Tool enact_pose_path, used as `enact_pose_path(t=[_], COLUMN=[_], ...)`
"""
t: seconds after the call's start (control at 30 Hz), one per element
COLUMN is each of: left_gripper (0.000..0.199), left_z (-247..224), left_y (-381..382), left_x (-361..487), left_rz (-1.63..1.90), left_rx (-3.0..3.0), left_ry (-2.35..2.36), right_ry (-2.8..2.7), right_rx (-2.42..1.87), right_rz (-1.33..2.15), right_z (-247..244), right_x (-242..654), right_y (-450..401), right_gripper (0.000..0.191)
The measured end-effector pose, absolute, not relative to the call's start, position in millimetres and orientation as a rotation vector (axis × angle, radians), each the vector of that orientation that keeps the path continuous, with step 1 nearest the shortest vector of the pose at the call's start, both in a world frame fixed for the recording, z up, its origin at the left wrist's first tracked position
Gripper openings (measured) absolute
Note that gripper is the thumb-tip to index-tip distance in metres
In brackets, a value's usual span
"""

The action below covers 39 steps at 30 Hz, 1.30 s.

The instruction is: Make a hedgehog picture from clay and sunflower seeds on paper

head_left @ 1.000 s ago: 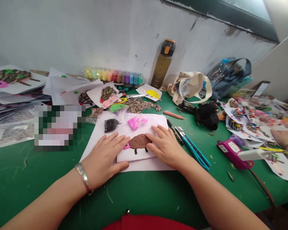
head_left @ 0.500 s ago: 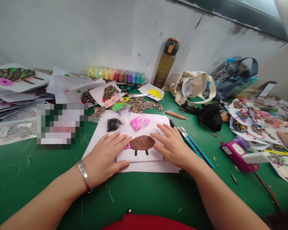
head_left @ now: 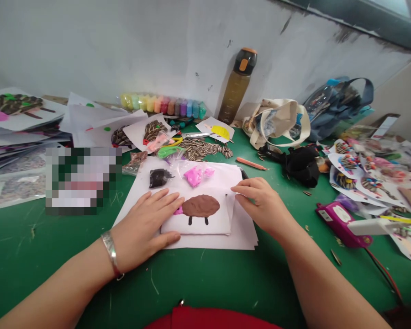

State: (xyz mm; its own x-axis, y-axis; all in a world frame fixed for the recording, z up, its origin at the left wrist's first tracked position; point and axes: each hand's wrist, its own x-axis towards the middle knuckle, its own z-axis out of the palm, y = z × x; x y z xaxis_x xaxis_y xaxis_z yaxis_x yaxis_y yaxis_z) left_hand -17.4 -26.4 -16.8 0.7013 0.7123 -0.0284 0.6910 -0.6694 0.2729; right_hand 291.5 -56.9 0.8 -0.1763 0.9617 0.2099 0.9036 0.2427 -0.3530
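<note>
Two hands flank the clay blob (head_left: 200, 205); the left hand (head_left: 144, 224) lies open on the card (head_left: 212, 226) beside it; the right hand (head_left: 263, 205) has lifted to the card's edge, grip unclear.

head-worn cam — forward, down — close over left hand (head_left: 144, 230), right hand (head_left: 262, 205)

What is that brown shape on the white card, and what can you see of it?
The brown shape is a flattened oval, apparently modelling clay, with a softly uneven surface, lying on a white card. Two short black legs sit beneath it, and a bit of pink meets its left end, close to the left hand.
</note>
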Motion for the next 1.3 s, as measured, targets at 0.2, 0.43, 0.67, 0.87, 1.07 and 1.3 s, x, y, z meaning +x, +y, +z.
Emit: enact_pose_path(t=[0.2, 0.43, 0.67, 0.87, 1.07, 1.3], left_gripper=[0.061, 0.061, 0.06, 0.059, 0.06, 0.063], left_z=[-13, -12, -9, -8, -7, -11], left_y=[-25, -23, -23, -21, -21, -21], left_x=[-18, -19, -20, -23, -19, -21], left_rz=[0.091, 0.109, 0.11, 0.126, 0.119, 0.103], left_rx=[2.641, 2.637, 2.619, 2.616, 2.6, 2.594], left_ry=[1.096, 1.064, 1.083, 1.063, 1.079, 1.071], right_ry=[-2.153, -2.233, -2.237, -2.287, -2.287, -2.152], right_rx=[-1.753, -1.838, -1.821, -1.813, -1.859, -1.913], right_rz=[0.204, 0.102, 0.135, 0.028, -0.219, -0.237], right_z=[-10, -18, -19, -17, -22, -31], right_x=[280, 272, 276, 269, 262, 267], right_y=[-49, -44, -45, -43, -42, -37], right_gripper=[0.02, 0.02, 0.018, 0.021, 0.024, 0.022])
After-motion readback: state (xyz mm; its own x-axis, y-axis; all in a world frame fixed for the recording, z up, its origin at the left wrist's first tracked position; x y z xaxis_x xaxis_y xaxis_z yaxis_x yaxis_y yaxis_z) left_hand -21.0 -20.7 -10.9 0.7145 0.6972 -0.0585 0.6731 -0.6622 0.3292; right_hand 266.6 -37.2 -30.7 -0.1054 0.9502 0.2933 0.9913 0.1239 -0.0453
